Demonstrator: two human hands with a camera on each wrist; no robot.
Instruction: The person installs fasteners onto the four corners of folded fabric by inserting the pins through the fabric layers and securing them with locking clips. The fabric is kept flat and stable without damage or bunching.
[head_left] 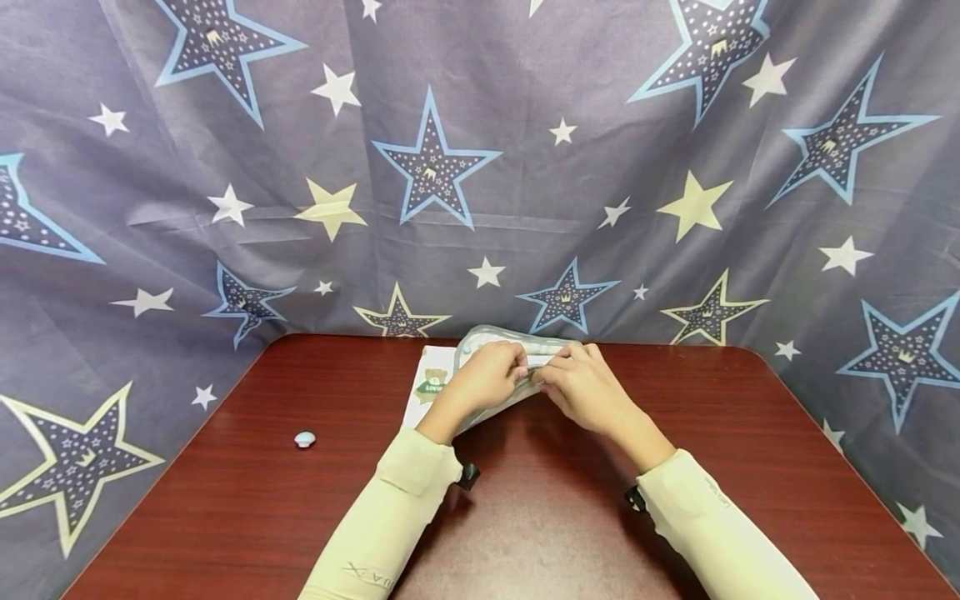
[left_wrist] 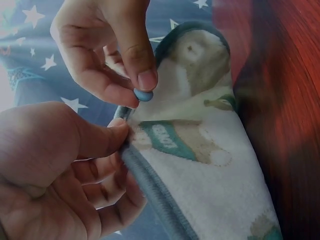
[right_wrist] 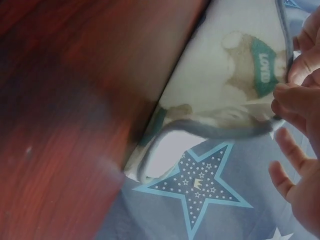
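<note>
A white cloth (head_left: 432, 385) printed with brown bears and green lettered bands lies at the table's far edge, its grey-green bound border (left_wrist: 159, 187) raised. My left hand (head_left: 491, 373) pinches that border between thumb and fingers, as the left wrist view shows. Close beside it, my right hand (head_left: 587, 390) pinches a small round blue button-like piece (left_wrist: 143, 94) at the border. Whether that piece is fastened to the cloth, I cannot tell. In the right wrist view the fingers hide it.
A small mushroom-shaped piece (head_left: 303, 439) with a pale blue top sits on the left of the dark red wooden table (head_left: 525, 533). Behind the table hangs a grey-blue curtain (head_left: 517, 242) with stars. Each wrist wears a black device (head_left: 468, 476).
</note>
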